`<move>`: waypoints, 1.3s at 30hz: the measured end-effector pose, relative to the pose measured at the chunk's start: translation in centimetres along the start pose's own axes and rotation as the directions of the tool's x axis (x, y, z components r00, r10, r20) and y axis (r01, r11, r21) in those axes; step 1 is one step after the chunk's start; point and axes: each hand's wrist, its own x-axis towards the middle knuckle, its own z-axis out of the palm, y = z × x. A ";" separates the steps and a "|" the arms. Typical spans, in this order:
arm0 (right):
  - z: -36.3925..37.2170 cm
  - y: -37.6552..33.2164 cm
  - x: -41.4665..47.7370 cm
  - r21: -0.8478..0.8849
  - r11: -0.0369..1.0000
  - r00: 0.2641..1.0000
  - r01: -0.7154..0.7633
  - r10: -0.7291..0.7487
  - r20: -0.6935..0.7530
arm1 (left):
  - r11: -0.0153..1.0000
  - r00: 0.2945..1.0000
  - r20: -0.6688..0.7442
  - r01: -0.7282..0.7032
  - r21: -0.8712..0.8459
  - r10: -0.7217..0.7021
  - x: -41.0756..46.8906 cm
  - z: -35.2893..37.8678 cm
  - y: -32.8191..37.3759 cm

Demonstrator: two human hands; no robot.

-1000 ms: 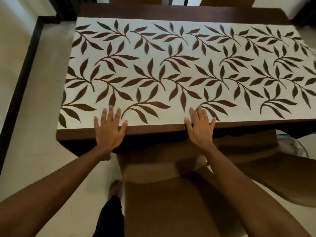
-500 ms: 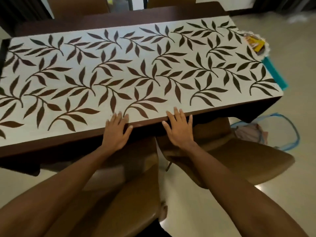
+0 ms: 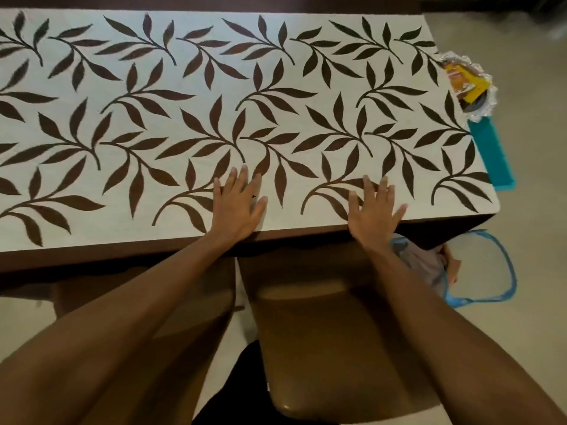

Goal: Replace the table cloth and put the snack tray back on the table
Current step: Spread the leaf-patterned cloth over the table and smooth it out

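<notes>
A white table cloth [image 3: 214,87] printed with dark brown leaf sprays lies flat over the dark table [image 3: 122,253]. My left hand [image 3: 237,207] rests palm down on the cloth near its front edge, fingers spread. My right hand [image 3: 372,213] lies flat further right on the same edge, fingers apart too. Neither hand holds anything. Beyond the table's right end a snack tray [image 3: 469,84], foil-lined with yellow and orange packets, sits beside a teal object [image 3: 491,154], below the table's level.
Two brown chairs [image 3: 331,348] stand pushed in below the table's front edge, between me and it. A blue-rimmed basket [image 3: 503,271] with cloth inside sits on the beige floor at the right.
Both hands have slid to the right along the cloth's front edge and further onto it. My view has shifted right, bringing the table's right end and the tray closer.
</notes>
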 end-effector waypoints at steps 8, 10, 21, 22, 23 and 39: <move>-0.2 -4.0 4.8 -0.046 0.840 0.832 0.540 -0.526 0.175 | 0.998 0.999 0.023 0.048 0.034 -0.049 3.6 2.0 7.6; -0.7 -1.7 6.6 -0.054 0.842 0.838 0.536 -0.523 0.158 | 0.996 0.995 0.028 0.091 0.023 -0.091 4.3 2.7 9.1; -6.8 20.2 16.2 -0.092 0.980 0.984 0.175 -0.176 -0.001 | 0.964 0.960 -0.091 0.265 0.007 -0.263 7.4 7.6 22.0; -6.7 20.5 16.0 -0.090 0.979 0.983 0.184 -0.185 -0.001 | 0.958 0.954 -0.097 0.286 0.012 -0.283 7.4 8.0 22.7; -7.0 21.8 16.1 -0.068 0.982 0.984 0.177 -0.176 0.008 | 0.955 0.951 -0.109 0.294 0.023 -0.290 7.8 8.7 24.7; -9.8 23.2 23.4 0.032 0.735 0.715 0.677 -0.667 0.208 | 0.940 0.943 -0.047 0.333 0.070 -0.331 12.5 11.4 38.1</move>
